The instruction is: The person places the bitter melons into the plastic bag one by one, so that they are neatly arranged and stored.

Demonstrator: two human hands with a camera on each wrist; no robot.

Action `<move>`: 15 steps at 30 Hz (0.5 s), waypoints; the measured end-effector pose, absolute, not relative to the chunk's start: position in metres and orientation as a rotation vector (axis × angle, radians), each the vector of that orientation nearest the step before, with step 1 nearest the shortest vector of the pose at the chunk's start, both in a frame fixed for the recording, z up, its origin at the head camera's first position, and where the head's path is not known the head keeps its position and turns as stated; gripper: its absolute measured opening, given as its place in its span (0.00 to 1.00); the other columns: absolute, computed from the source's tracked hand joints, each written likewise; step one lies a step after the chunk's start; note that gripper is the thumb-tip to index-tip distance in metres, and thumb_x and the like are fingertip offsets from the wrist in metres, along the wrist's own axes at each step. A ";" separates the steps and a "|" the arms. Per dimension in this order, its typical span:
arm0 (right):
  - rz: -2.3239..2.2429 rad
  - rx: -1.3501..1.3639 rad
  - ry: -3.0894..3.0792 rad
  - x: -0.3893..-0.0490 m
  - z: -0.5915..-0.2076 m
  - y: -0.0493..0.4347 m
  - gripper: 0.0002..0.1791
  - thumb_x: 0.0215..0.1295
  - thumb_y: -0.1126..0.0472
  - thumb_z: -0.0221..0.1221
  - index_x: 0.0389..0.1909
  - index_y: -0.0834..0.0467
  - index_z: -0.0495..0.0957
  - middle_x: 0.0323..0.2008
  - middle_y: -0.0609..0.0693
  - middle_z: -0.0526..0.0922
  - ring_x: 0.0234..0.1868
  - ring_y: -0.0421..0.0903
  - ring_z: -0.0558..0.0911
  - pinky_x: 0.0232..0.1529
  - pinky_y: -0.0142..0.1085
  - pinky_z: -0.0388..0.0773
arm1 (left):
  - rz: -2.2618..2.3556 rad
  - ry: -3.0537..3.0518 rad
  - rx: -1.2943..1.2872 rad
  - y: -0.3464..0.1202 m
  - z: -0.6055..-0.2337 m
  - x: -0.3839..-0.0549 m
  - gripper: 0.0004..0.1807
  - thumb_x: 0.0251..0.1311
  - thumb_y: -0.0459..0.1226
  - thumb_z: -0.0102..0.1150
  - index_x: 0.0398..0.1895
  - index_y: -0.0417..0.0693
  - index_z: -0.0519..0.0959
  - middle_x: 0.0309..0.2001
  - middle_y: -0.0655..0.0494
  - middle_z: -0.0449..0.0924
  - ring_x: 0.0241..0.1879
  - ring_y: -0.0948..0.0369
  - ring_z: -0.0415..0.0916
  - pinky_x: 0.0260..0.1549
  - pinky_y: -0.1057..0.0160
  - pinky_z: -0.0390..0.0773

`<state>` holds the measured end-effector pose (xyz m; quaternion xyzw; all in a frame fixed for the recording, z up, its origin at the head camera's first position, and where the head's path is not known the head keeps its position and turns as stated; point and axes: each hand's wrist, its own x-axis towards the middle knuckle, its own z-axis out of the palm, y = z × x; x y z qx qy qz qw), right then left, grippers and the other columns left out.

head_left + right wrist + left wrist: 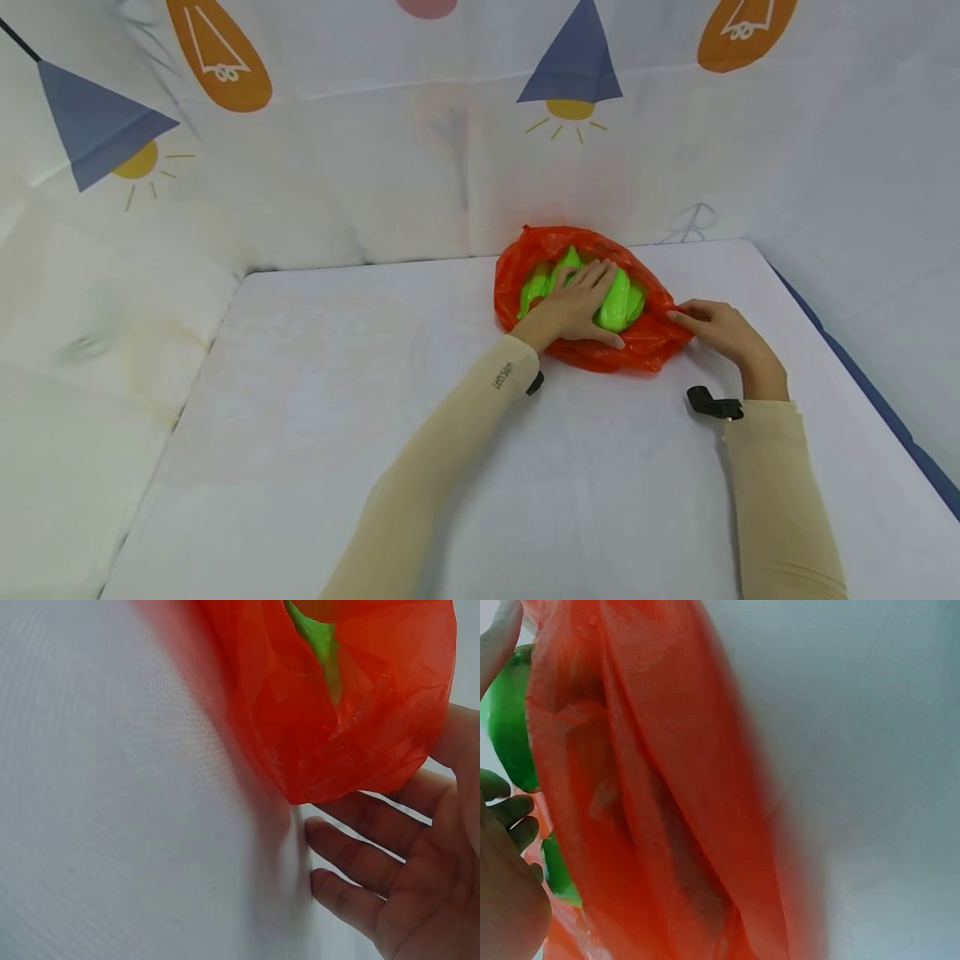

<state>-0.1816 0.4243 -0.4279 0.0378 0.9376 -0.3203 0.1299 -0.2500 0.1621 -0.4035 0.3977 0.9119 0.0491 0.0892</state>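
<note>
A red plastic bag (pixel 656 337) lies with its mouth spread at the back of the table, right of the middle. Several glossy bright green objects (pixel 617 302), with smooth rounded bodies, sit inside; their kind is unclear. My left hand (pixel 576 304) reaches over the bag's near rim and rests on them, thumb spread away from the fingers. At the bag's right edge, my right hand (pixel 716 329) pinches the plastic between thumb and forefinger. In the right wrist view, the other fingers (pixel 360 862) stay loosely extended below the bag (pixel 337 757). Red plastic hides much of the contents in the left wrist view.
The white table (pixel 337 417) extends to the left and front of the bag. Close behind it hangs a white curtain (pixel 360 167) with printed lamps, which meets the table's back edge. Dark blue edging (pixel 862 383) runs along the right side.
</note>
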 end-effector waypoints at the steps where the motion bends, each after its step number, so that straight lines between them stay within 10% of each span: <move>1: -0.927 0.103 2.728 -0.183 -0.428 0.424 0.42 0.69 0.32 0.45 0.66 0.65 0.66 0.59 0.67 0.72 0.57 0.63 0.68 0.58 0.61 0.72 | 0.166 2.719 1.189 0.160 -0.403 -0.250 0.67 0.50 0.75 0.49 0.78 0.53 0.26 0.79 0.60 0.24 0.78 0.62 0.24 0.76 0.54 0.34; 10: -0.908 0.066 2.776 -0.178 -0.437 0.432 0.39 0.73 0.36 0.42 0.66 0.67 0.64 0.59 0.69 0.71 0.58 0.64 0.69 0.60 0.64 0.69 | 0.453 2.792 1.258 0.111 -0.387 -0.236 0.60 0.56 0.73 0.46 0.79 0.52 0.32 0.80 0.59 0.32 0.79 0.63 0.31 0.75 0.54 0.44; 15: -0.958 0.146 2.841 -0.161 -0.439 0.439 0.40 0.76 0.36 0.34 0.70 0.67 0.60 0.64 0.72 0.66 0.61 0.69 0.65 0.59 0.69 0.66 | 0.552 2.873 1.196 0.048 -0.380 -0.233 0.51 0.63 0.67 0.47 0.80 0.53 0.43 0.79 0.55 0.45 0.76 0.56 0.51 0.73 0.53 0.53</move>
